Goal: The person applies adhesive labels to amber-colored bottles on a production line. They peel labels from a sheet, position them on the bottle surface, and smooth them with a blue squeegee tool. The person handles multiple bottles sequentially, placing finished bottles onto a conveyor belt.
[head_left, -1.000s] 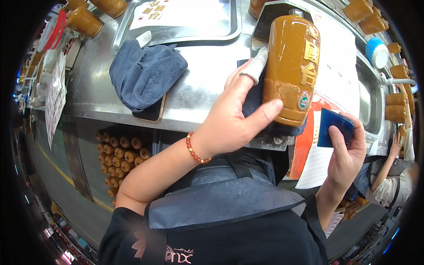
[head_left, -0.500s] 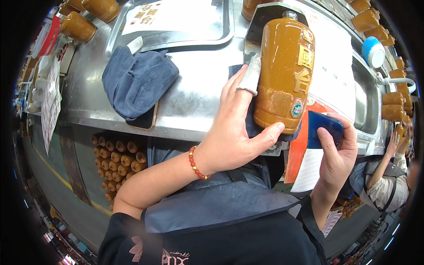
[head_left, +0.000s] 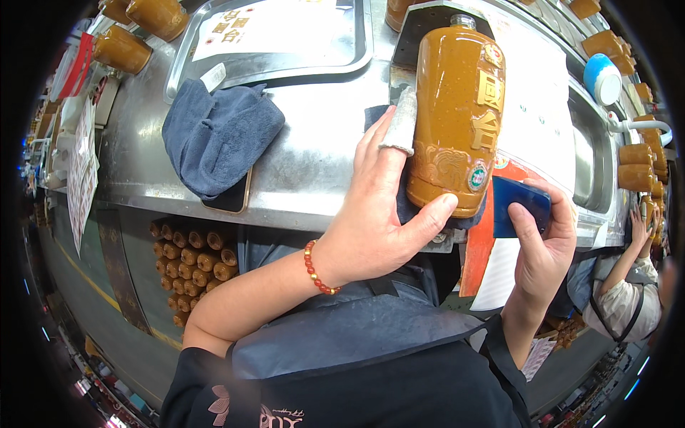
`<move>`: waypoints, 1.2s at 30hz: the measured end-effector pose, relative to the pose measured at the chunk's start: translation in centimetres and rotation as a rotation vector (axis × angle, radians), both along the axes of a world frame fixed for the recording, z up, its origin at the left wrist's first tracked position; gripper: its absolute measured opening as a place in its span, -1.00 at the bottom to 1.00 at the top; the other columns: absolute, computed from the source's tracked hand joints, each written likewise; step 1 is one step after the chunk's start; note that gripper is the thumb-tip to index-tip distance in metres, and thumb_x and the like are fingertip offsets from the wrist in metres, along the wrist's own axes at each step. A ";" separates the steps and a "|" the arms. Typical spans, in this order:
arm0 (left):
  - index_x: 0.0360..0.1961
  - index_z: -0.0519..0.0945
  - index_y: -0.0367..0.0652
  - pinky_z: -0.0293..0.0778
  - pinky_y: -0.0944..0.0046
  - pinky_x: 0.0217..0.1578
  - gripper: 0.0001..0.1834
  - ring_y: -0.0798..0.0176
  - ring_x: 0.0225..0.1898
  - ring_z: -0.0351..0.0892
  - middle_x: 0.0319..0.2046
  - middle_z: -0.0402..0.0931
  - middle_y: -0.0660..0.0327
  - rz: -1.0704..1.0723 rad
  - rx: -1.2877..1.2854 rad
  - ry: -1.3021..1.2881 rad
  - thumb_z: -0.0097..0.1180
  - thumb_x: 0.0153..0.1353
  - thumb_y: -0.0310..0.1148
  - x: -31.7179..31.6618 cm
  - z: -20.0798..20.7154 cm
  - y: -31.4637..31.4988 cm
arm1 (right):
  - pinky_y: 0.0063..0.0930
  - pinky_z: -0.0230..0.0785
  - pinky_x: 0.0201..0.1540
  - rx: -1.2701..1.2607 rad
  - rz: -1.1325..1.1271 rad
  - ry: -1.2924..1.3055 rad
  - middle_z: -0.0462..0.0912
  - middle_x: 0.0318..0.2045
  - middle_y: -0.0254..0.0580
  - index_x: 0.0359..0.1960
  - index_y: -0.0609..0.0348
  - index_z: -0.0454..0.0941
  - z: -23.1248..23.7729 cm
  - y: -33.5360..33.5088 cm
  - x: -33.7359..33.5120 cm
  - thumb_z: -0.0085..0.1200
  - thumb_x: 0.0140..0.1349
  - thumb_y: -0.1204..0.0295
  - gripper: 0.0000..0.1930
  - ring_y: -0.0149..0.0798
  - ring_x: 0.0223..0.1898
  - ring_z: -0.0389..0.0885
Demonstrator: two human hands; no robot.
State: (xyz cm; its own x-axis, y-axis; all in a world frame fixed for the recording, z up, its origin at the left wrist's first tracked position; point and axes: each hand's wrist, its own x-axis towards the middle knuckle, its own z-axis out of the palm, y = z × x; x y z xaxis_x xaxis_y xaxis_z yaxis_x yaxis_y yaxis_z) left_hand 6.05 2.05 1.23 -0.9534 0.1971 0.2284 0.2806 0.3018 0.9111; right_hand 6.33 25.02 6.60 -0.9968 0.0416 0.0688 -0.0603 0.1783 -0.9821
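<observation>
Brightly a steel bench (head_left: pixel 307 157) gleams above grey floor (head_left: pixel 84 242), left grip (head_left: pixel 371 217) spread against bottle (head_left: pixel 455 107), right grip (head_left: pixel 544 246) pinching card (head_left: pixel 510 207)

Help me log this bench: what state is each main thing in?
Brown glazed bottle: lying down, no cap visible
Blue flat card: pinched in right hand
Left hand: thumb against the bottle's base
Finger cot: worn on left hand
Blue towel: crumpled
Smartphone: mostly covered by towel
Metal tray: holding printed sheets
</observation>
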 end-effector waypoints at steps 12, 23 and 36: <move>0.47 0.16 -0.38 -0.14 -0.12 0.51 -0.22 -0.28 0.58 -0.21 0.48 -0.04 -0.36 -0.024 0.108 -0.027 0.20 0.39 -0.21 0.3 -0.3 -0.4 | -0.62 0.44 0.06 0.027 -0.011 0.030 0.60 -0.04 -0.29 0.04 0.31 0.57 0.0 0.6 0.3 0.28 0.24 0.70 -0.67 -0.50 -0.05 0.58; 0.39 0.25 -0.39 -0.09 -0.13 0.49 -0.28 -0.27 0.57 -0.21 0.46 -0.02 -0.39 0.023 0.088 -0.073 0.22 0.40 -0.16 0.4 0.4 0.2 | -0.61 0.44 0.07 -0.011 -0.007 0.007 0.61 -0.04 -0.29 0.05 0.32 0.57 0.1 0.3 0.3 0.28 0.24 0.70 -0.66 -0.49 -0.05 0.59; 0.32 0.31 -0.40 -0.10 -0.16 0.49 -0.27 -0.28 0.56 -0.20 0.42 0.10 -0.28 -0.018 0.163 -0.114 0.27 0.37 -0.08 -0.1 -0.1 -0.1 | -0.61 0.46 0.08 -0.008 -0.005 -0.006 0.66 -0.04 -0.24 0.07 0.32 0.57 0.1 0.4 0.1 0.28 0.25 0.69 -0.65 -0.47 -0.05 0.61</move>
State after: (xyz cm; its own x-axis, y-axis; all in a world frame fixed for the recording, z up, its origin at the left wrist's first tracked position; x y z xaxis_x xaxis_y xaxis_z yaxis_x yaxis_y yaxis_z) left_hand 5.90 1.92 1.16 -0.9716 0.1841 0.1489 0.1765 0.1439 0.9737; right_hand 6.47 25.43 6.67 -0.9969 0.0476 0.0620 -0.0531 0.1707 -0.9839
